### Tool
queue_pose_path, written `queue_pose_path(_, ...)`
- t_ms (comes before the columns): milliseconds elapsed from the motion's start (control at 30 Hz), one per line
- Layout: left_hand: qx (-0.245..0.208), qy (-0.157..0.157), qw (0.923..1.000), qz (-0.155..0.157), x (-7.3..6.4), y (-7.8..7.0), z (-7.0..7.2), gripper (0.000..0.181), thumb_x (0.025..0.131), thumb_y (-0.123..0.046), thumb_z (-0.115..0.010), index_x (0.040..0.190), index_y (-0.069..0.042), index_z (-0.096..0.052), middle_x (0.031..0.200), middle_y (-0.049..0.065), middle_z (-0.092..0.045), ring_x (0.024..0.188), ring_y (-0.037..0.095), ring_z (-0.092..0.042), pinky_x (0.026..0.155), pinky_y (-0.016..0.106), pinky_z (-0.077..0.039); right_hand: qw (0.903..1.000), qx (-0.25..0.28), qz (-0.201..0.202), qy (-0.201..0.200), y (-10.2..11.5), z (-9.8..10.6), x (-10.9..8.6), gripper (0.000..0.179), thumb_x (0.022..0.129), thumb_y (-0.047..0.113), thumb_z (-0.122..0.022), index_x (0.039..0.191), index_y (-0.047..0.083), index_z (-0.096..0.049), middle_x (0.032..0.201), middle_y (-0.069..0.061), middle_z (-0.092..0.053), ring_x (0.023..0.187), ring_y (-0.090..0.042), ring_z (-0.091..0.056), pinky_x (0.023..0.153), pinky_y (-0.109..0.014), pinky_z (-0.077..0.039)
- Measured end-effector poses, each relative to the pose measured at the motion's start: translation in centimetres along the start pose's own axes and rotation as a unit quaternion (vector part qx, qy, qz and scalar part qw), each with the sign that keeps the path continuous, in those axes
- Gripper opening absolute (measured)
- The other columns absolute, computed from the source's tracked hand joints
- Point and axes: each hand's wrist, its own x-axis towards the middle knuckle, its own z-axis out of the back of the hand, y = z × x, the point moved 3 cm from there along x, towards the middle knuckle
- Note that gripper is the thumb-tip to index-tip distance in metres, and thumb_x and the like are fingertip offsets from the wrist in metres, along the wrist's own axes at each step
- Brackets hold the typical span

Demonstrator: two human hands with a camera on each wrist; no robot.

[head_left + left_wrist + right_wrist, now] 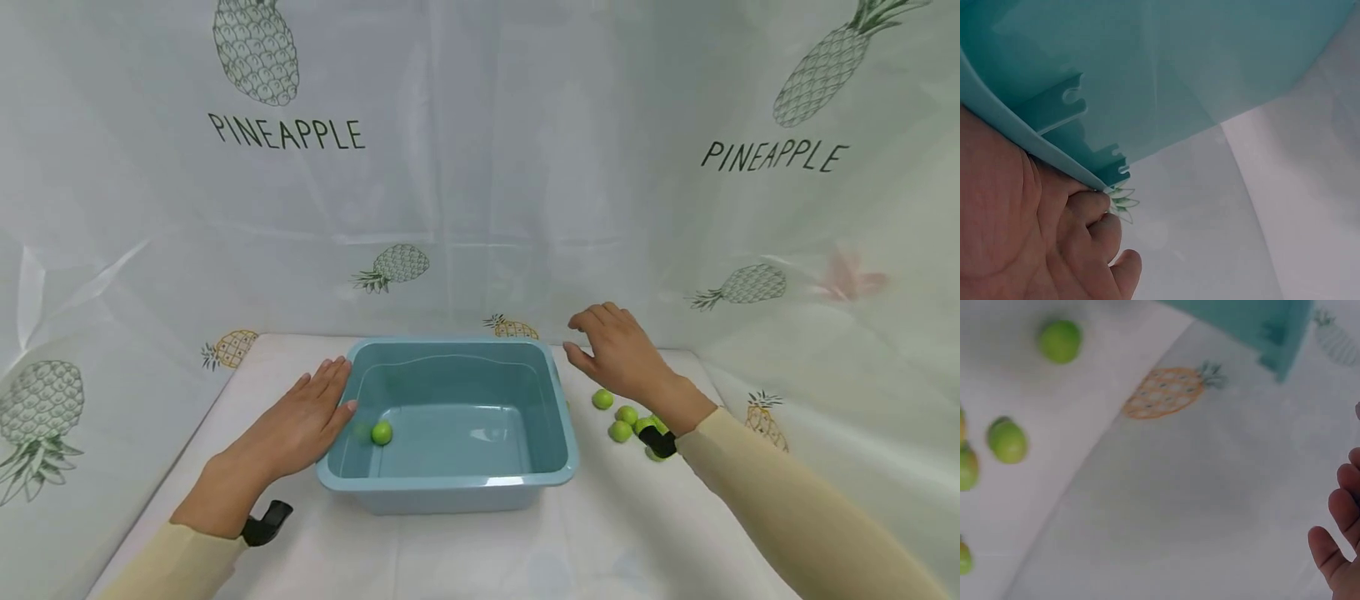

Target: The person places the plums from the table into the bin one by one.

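On white table (465, 554) stands a blue tub (446, 482). L hand (300, 425) touches its left rim, fingers straight & close tog. R hand (621, 354) hangs above table, thumb spread from bent fingers. Sev. green fruits (620, 431) lie R of tub; one fruit (382, 432) is inside, nr left wall.
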Motion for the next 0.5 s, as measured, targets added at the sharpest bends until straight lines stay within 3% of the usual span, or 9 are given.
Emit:
queue_pose_path(233, 0.005, 0.005, 1.0, 0.0, -0.3, 0.2, 0.3, 0.068, 0.113, -0.033, -0.046, 0.161, 0.011, -0.028, 0.169, 0.029, -0.028, 0.158, 0.05, -0.024, 0.126, 0.068, -0.024, 0.9983, -0.017, -0.05, 0.026, -2.5, -4.6, -4.0, 0.031, 0.097, 0.025, -0.072, 0.116, 0.001, -0.067, 0.111, -0.014, -0.07, 0.102, -0.035, -0.06, 0.087, -0.054, -0.054)
queue_pose_path(500, 0.014, 0.002, 0.9999, -0.002, -0.1, 0.0, 0.2, 0.069, 0.112, -0.034, -0.047, 0.161, 0.011, -0.029, 0.169, 0.029, -0.029, 0.157, 0.05, -0.025, 0.126, 0.069, -0.023, 0.9956, -0.06, -0.031, 0.065, -2.8, -9.4, -7.1, 0.043, 0.091, 0.031, -0.084, 0.12, 0.004, -0.067, 0.117, -0.013, -0.069, 0.112, -0.034, -0.062, 0.092, -0.052, -0.055)
